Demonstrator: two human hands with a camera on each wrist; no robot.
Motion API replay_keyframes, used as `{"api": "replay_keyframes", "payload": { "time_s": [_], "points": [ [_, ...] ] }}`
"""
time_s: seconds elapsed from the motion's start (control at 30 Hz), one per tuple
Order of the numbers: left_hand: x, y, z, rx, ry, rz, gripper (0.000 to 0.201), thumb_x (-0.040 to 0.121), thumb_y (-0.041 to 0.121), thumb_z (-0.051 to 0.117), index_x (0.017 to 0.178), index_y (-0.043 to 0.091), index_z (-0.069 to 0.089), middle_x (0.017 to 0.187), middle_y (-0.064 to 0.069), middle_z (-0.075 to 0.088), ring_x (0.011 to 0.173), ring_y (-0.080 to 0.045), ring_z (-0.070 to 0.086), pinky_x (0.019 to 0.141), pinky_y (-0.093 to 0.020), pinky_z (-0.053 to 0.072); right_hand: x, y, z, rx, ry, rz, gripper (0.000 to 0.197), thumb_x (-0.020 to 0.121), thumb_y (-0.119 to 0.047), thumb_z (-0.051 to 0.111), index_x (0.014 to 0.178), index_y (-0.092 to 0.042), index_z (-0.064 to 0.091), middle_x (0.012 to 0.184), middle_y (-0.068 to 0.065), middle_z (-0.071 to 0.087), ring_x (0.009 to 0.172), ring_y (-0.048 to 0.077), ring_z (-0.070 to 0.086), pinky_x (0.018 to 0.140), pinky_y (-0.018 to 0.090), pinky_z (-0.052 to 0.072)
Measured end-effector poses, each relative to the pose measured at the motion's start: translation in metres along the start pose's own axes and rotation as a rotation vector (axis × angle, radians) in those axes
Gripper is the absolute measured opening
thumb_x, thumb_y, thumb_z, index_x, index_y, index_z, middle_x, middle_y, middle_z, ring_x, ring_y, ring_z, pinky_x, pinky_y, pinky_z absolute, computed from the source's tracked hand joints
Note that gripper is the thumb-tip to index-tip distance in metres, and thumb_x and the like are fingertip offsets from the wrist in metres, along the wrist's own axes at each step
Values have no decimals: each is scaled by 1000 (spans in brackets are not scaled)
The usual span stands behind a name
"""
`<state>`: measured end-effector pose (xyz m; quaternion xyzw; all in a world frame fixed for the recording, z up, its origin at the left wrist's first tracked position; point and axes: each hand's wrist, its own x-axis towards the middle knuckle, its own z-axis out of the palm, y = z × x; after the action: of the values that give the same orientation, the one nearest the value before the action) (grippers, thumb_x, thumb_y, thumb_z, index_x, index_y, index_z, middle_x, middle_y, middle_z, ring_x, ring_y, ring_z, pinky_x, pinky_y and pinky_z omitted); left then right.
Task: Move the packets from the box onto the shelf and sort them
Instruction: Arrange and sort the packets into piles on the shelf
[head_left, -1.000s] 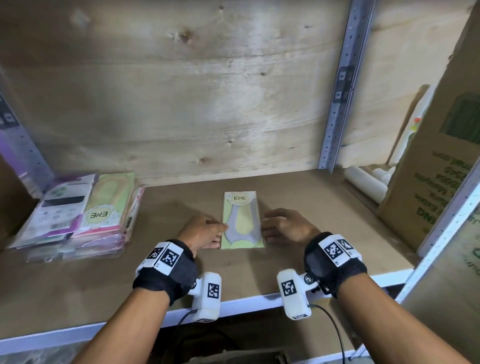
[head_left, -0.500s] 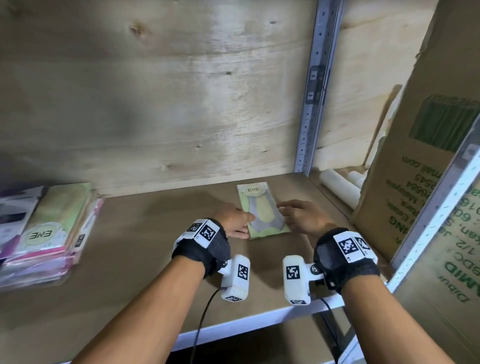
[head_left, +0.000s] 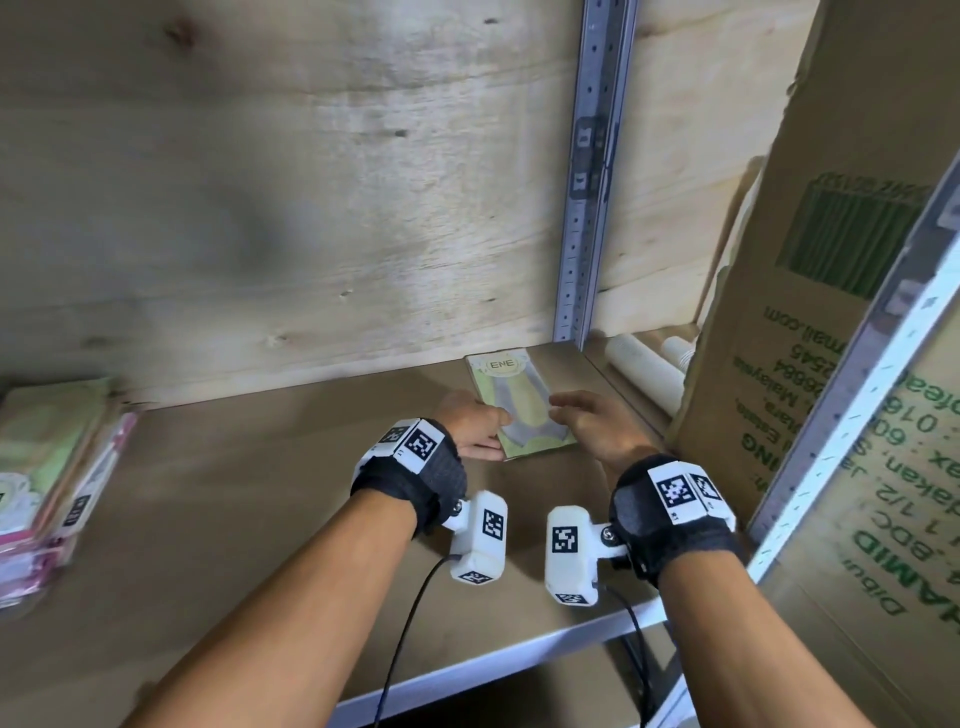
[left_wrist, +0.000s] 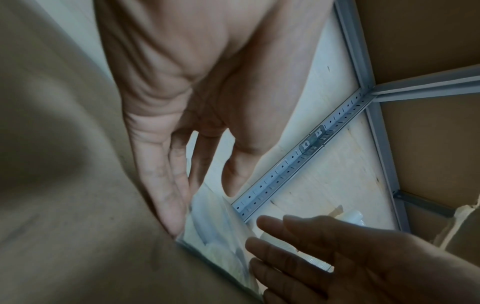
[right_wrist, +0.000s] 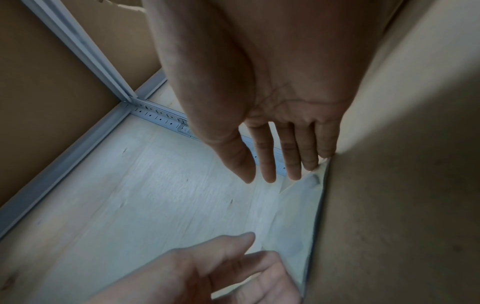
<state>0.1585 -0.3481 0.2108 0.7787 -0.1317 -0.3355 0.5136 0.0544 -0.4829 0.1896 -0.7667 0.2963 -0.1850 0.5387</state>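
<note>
A green packet (head_left: 519, 402) marked ENE lies flat on the brown shelf board (head_left: 234, 519), near the back wall and close to the metal upright (head_left: 587, 182). My left hand (head_left: 470, 426) touches its left edge with straight fingers (left_wrist: 168, 197), the packet (left_wrist: 215, 228) lying just beside them. My right hand (head_left: 587, 421) is at the right edge, fingers (right_wrist: 293, 156) straight against the packet (right_wrist: 293, 216). Neither hand wraps round it. A stack of green and pink packets (head_left: 47, 467) lies at the shelf's far left.
A tall cardboard box (head_left: 810, 312) with green print stands at the right end of the shelf, with white rolls (head_left: 644, 374) lying behind it. A plywood wall closes the back. The grey metal front rail (head_left: 493, 670) runs below my wrists.
The green packet has slid right and back from the middle of the shelf toward the metal upright, with both hands moving along its sides.
</note>
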Motion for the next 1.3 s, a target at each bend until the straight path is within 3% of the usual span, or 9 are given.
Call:
{"api": "replay_keyframes", "payload": {
  "time_s": [0.13, 0.27, 0.37, 0.5, 0.63, 0.83, 1.1, 1.23, 1.3],
  "points": [
    [-2, 1, -1, -24, -13, -2, 39, 97, 9, 60, 131, -6, 51, 127, -22, 59, 111, -31, 65, 86, -35, 58, -2, 0, 0, -13, 1, 11, 27, 90, -14, 64, 118, -14, 67, 101, 0, 65, 92, 12, 58, 64, 13, 40],
    [-15, -5, -16, -60, -13, 31, 34, 100, 11, 53, 132, -3, 52, 124, -20, 58, 108, -29, 63, 84, -31, 56, -7, -7, -4, -117, 105, 10, 25, 88, -17, 63, 113, -19, 66, 104, 2, 68, 100, 20, 62, 88, 31, 50],
    [-32, -18, -44, -83, 82, 115, 24, 100, 10, 53, 121, 0, 61, 116, -20, 62, 97, -28, 66, 77, -31, 60, -18, -21, -2, -106, 121, -17, 22, 87, -15, 60, 108, -18, 66, 95, 2, 69, 91, 21, 64, 79, 31, 49],
    [-68, -45, -97, -153, 245, 238, 18, 97, 13, 62, 109, 2, 66, 97, -18, 67, 78, -25, 66, 63, -22, 60, -43, -47, 23, 131, -87, -23, 14, 92, -3, 55, 103, -5, 64, 79, 12, 70, 65, 24, 64, 62, 31, 51],
    [-105, -75, -153, -240, 413, 277, 11, 96, 15, 63, 87, 9, 67, 82, -13, 65, 67, -20, 62, 51, -17, 54, -76, -67, 67, 136, -236, -59, 13, 94, -4, 56, 105, -2, 64, 77, 12, 66, 60, 21, 59, 59, 28, 48],
    [-156, -113, -239, -177, 525, 272, 16, 98, 19, 60, 89, 9, 68, 78, -11, 66, 64, -18, 61, 50, -15, 52, -108, -88, 147, 152, -389, -61, 17, 92, -3, 59, 109, -3, 59, 72, 12, 64, 56, 23, 58, 56, 28, 50],
    [-201, -138, -346, -234, 695, 183, 19, 97, 22, 59, 85, 12, 70, 85, -11, 74, 76, -26, 69, 80, -36, 57, -109, -147, 298, 8, -597, -78, 8, 96, -19, 59, 93, -13, 55, 66, 4, 62, 46, 15, 58, 50, 24, 50],
    [-213, -147, -373, -260, 774, 146, 11, 94, 18, 63, 88, 12, 70, 75, -5, 72, 63, -18, 65, 49, -19, 50, -112, -176, 363, 11, -592, -37, 19, 94, -27, 61, 97, -12, 51, 67, 8, 56, 48, 20, 55, 49, 27, 50],
    [-218, -150, -380, -255, 799, 138, 13, 93, 17, 64, 81, 13, 69, 71, -5, 72, 62, -18, 64, 47, -20, 48, -112, -182, 387, -6, -593, -22, 34, 88, -39, 68, 90, -8, 53, 66, 10, 54, 47, 21, 54, 51, 30, 50]
  ]
}}
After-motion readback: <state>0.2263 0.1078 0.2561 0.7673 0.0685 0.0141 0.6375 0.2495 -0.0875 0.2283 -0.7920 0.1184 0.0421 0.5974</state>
